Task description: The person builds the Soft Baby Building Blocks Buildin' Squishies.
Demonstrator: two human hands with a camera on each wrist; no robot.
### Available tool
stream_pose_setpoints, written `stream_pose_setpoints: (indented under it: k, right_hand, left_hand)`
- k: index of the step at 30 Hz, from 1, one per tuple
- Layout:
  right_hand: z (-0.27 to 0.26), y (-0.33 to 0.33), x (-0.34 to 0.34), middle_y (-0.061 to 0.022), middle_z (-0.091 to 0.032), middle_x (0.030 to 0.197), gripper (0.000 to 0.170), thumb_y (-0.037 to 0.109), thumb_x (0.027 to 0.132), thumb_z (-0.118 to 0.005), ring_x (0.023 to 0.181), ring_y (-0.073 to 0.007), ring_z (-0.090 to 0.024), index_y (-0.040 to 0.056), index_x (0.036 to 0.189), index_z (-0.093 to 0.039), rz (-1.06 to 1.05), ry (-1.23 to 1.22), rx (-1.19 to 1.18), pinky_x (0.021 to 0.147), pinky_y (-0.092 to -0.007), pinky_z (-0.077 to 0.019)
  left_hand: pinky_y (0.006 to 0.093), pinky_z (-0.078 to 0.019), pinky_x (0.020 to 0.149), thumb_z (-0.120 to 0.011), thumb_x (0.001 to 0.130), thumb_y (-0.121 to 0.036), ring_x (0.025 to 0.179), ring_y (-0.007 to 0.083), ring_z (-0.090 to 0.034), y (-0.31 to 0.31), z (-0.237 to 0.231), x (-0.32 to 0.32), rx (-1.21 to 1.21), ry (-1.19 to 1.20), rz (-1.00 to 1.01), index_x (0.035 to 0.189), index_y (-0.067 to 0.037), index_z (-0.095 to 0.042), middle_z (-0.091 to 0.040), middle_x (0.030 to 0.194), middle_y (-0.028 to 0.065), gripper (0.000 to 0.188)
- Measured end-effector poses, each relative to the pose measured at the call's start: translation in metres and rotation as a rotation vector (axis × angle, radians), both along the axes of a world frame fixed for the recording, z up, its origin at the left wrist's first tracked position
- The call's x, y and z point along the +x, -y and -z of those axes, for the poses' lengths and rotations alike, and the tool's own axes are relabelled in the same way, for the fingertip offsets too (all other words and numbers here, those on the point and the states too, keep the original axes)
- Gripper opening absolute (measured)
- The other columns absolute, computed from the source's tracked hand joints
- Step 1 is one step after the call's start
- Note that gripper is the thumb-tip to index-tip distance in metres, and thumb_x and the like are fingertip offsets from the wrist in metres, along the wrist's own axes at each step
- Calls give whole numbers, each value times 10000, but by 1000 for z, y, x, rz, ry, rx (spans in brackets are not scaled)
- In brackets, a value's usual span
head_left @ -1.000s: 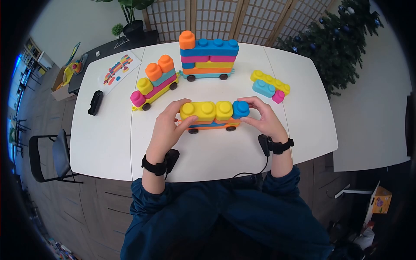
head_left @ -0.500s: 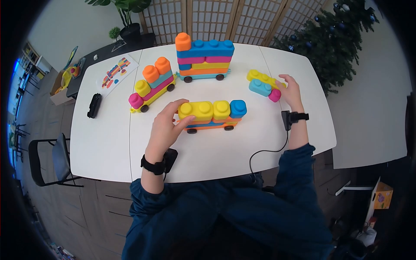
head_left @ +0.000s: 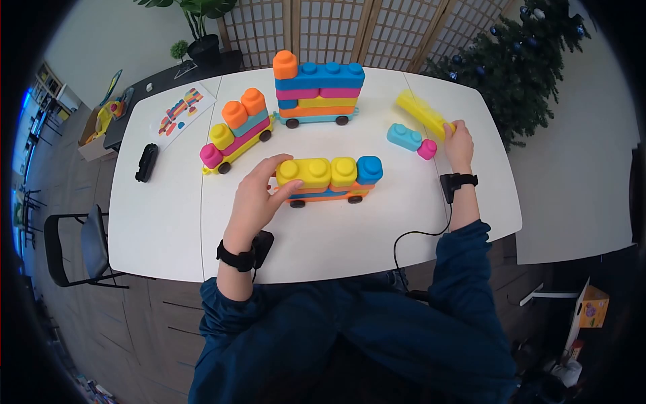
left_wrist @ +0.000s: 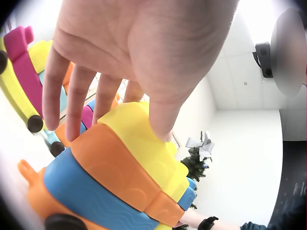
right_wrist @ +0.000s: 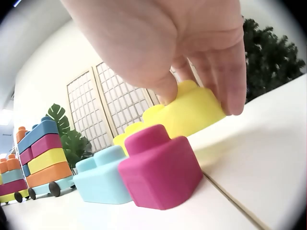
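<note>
My right hand (head_left: 459,143) pinches a long yellow building block (head_left: 422,113) by its near right end. In the right wrist view that block (right_wrist: 192,110) is tilted, its held end raised off the table. Close by lie a light-blue block (head_left: 404,137) and a small magenta block (head_left: 427,149). My left hand (head_left: 256,192) grips the left end of a wheeled block car (head_left: 330,192), thumb on the near side and fingers on the far side of its top yellow block (left_wrist: 144,139). A smaller yellow block (head_left: 344,171) and a blue block (head_left: 369,170) complete the car's top row.
Behind stand a tall block car (head_left: 319,87) and a lower one with orange blocks on top (head_left: 243,128). A picture sheet (head_left: 182,111) and a black case (head_left: 147,162) lie at the table's left. A cable (head_left: 410,234) hangs from the right wrist camera.
My right hand left the blue end of the near car, reached to the loose blocks at the right and lifted the long yellow one. The left hand stayed on the car.
</note>
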State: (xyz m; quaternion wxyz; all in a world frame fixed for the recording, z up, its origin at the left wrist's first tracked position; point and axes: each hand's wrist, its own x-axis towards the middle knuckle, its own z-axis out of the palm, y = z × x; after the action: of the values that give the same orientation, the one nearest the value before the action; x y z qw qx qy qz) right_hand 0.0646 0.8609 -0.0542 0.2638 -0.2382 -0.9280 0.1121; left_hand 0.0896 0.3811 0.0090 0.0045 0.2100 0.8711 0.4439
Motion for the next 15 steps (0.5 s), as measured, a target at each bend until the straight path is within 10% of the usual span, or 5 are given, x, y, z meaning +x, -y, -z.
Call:
stream_pose_setpoints:
  k: [4,7,15]
  right_hand:
    - [-36,41,14,-159,-712,904,278,265,1009,-639,835,-326,-705,23,1142,-606,-212,-408,-99,742,-403,-558]
    - [-73,99,39,-120,-688,902,245,240,1015,-639,795,-244,-685,22,1118,-599,-447,-393,-516,718,-333,-547]
    - [-81,183,63,-111,-644,1011,222,148,969,-688,878,-210,-659,11,1115,-591,-914,-288,-490,790,-298,-537]
  left_hand:
    - [388,-538,911,-770,904,-310,1187,248,-625,6,1,-2,-83,-53,30,1376,-107,-573,-651,1321,95,550]
    - [424,-499,1000,-757,907,-321,1276,279,-578,14,-4,-4,9,-103,30,1458,-104,-493,-617,1385,112,648]
    - [441,-484,1040,-732,919,-324,1309,282,-560,18,-26,-4,234,-142,65,1524,-135,-451,-596,1426,102,693]
